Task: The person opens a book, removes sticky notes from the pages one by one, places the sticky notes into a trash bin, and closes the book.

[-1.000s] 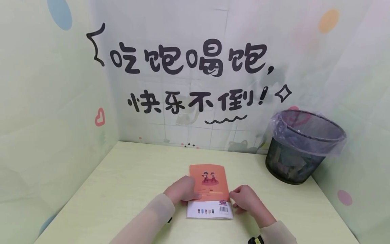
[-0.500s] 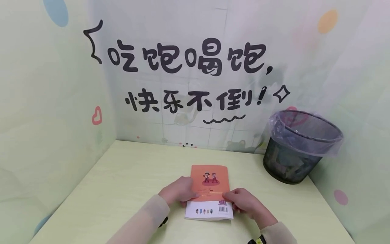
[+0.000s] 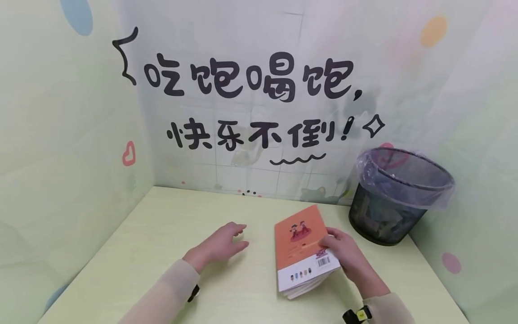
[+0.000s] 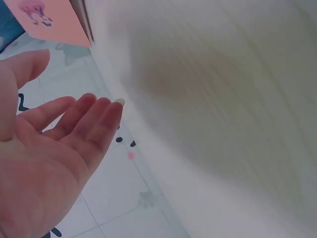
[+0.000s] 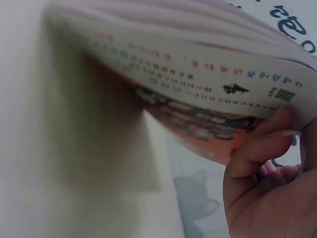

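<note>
An orange and white booklet [image 3: 299,243] is tilted up off the table in the head view, its back cover with a barcode facing me. My right hand [image 3: 344,252] grips its right edge, thumb on the cover and fingers beneath. From below, the right wrist view shows the booklet's printed underside [image 5: 218,84] and fanned page edges, with curled fingers [image 5: 262,148] at its edge. To the left, my left hand [image 3: 222,243] is apart from the booklet, fingers loosely extended and holding nothing. An orange corner of the booklet [image 4: 54,25] appears in the left wrist view beyond that hand's fingers.
A black mesh waste bin [image 3: 388,216] with a clear purplish liner stands at the table's back right. Printed cloth walls [image 3: 251,180] with large black lettering enclose the pale table [image 3: 162,234] at the back and sides.
The booklet has been lifted, turned and carried right by my right hand. My left hand has let go of it and moved left.
</note>
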The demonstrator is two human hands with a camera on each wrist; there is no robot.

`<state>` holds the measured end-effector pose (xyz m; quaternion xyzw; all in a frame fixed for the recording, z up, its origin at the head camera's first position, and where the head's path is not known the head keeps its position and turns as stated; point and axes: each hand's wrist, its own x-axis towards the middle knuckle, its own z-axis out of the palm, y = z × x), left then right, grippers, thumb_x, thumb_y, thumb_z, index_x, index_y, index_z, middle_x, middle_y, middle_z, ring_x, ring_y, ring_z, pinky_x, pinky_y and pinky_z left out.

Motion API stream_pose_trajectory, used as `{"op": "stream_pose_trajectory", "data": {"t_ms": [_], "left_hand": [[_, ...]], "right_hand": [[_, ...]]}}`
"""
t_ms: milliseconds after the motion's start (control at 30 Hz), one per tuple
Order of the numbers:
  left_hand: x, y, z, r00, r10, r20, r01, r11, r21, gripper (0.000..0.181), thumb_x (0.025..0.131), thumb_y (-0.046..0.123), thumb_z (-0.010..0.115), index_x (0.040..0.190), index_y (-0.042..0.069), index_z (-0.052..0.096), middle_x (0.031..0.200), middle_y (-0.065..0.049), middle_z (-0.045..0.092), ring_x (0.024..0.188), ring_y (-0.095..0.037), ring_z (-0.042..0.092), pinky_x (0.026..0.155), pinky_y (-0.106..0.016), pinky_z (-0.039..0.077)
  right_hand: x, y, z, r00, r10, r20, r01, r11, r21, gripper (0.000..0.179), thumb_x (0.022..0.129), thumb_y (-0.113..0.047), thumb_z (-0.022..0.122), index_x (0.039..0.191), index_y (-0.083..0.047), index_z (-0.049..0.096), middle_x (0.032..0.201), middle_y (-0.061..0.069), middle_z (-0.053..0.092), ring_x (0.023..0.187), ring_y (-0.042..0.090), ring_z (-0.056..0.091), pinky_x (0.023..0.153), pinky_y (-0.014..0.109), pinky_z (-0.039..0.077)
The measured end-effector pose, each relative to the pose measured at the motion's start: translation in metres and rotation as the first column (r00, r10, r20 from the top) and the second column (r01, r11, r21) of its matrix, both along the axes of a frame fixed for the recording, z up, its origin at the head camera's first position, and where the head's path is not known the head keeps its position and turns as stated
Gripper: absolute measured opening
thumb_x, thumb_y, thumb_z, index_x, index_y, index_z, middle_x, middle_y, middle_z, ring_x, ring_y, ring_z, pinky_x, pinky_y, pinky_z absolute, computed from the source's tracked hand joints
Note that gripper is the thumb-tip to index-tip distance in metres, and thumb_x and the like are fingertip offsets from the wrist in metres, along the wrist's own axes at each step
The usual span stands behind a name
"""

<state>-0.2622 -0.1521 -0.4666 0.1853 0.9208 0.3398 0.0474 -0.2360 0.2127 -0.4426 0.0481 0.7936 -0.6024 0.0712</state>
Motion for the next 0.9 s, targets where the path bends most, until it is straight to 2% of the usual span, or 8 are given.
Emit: {"op": "stream_pose_trajectory", "data": {"t_ms": [167, 267, 400, 433, 500, 633, 767, 900], "left_hand": [[-0.002, -0.01, -0.006, 0.999, 0.011, -0.043, -0.011, 1.0, 0.01, 0.06, 0.107, 0.026, 0.071, 0.157, -0.002, 0.055, 0.154, -0.021, 0.059, 0.145, -0.041, 0.058, 0.124, -0.06, 0.047], [-0.002, -0.011, -0.007, 0.999, 0.009, -0.054, -0.009, 1.0, 0.005, 0.06, 0.107, 0.026, 0.07, 0.158, -0.002, 0.054, 0.157, -0.021, 0.057, 0.148, -0.041, 0.056, 0.126, -0.06, 0.045], [-0.003, -0.011, -0.004, 0.997, 0.001, -0.071, 0.001, 1.0, 0.021, 0.058, 0.108, 0.025, 0.069, 0.157, -0.001, 0.054, 0.157, -0.019, 0.056, 0.147, -0.041, 0.056, 0.125, -0.061, 0.045], [-0.003, -0.011, -0.003, 0.997, 0.001, -0.076, 0.001, 1.0, 0.026, 0.057, 0.108, 0.025, 0.068, 0.157, -0.001, 0.055, 0.157, -0.019, 0.057, 0.147, -0.041, 0.057, 0.125, -0.061, 0.045], [-0.003, -0.01, -0.001, 0.996, 0.003, -0.086, 0.0, 0.999, 0.037, 0.055, 0.108, 0.024, 0.068, 0.156, 0.0, 0.056, 0.156, -0.018, 0.057, 0.146, -0.04, 0.057, 0.125, -0.06, 0.046], [-0.003, -0.008, 0.0, 0.996, 0.006, -0.091, -0.003, 0.999, 0.039, 0.052, 0.109, 0.024, 0.066, 0.156, 0.002, 0.057, 0.157, -0.016, 0.058, 0.147, -0.038, 0.057, 0.126, -0.059, 0.046], [-0.003, -0.004, 0.001, 0.996, 0.005, -0.093, -0.001, 0.999, 0.043, 0.05, 0.109, 0.022, 0.066, 0.154, 0.001, 0.059, 0.155, -0.017, 0.058, 0.146, -0.039, 0.058, 0.125, -0.059, 0.046], [-0.002, 0.001, 0.002, 0.995, -0.007, -0.098, 0.012, 0.999, 0.044, 0.049, 0.108, 0.021, 0.067, 0.152, -0.001, 0.061, 0.153, -0.019, 0.059, 0.144, -0.04, 0.058, 0.125, -0.06, 0.046]], "right_hand": [[0.002, 0.021, 0.024, 0.999, -0.003, -0.051, 0.006, 0.998, 0.063, 0.068, 0.103, -0.013, 0.061, 0.165, 0.005, 0.04, 0.127, 0.02, 0.078, 0.088, 0.014, 0.075, 0.075, 0.027, 0.063], [0.005, 0.028, 0.037, 0.997, -0.007, -0.079, 0.016, 0.993, 0.115, 0.067, 0.104, -0.013, 0.06, 0.165, 0.007, 0.04, 0.13, 0.025, 0.076, 0.09, 0.018, 0.077, 0.075, 0.028, 0.065], [0.005, 0.023, 0.049, 0.992, 0.022, -0.124, 0.011, 0.966, 0.26, 0.064, 0.104, -0.013, 0.059, 0.162, 0.008, 0.044, 0.136, 0.029, 0.073, 0.104, 0.026, 0.077, 0.079, 0.031, 0.064], [0.004, 0.019, 0.049, 0.991, 0.027, -0.129, 0.011, 0.958, 0.287, 0.063, 0.103, -0.013, 0.059, 0.161, 0.008, 0.046, 0.131, 0.029, 0.074, 0.101, 0.027, 0.077, 0.075, 0.032, 0.063], [0.0, 0.007, 0.047, 0.99, 0.035, -0.138, 0.011, 0.946, 0.323, 0.062, 0.102, -0.014, 0.061, 0.159, 0.006, 0.05, 0.116, 0.025, 0.076, 0.092, 0.025, 0.074, 0.067, 0.033, 0.06], [-0.007, -0.025, 0.035, 0.99, 0.038, -0.134, -0.003, 0.967, 0.255, 0.059, 0.098, -0.013, 0.066, 0.154, 0.002, 0.057, 0.089, 0.01, 0.066, 0.068, 0.019, 0.063, 0.054, 0.031, 0.053], [-0.011, -0.062, 0.018, 0.986, 0.083, -0.146, -0.049, 0.973, 0.224, 0.059, 0.095, -0.01, 0.069, 0.151, 0.002, 0.061, 0.087, 0.006, 0.066, 0.067, 0.013, 0.059, 0.055, 0.024, 0.048], [-0.009, -0.084, 0.001, 0.98, 0.16, -0.122, -0.133, 0.969, 0.208, 0.058, 0.098, -0.014, 0.07, 0.153, -0.001, 0.06, 0.083, 0.004, 0.064, 0.063, 0.013, 0.056, 0.052, 0.024, 0.045]]}}
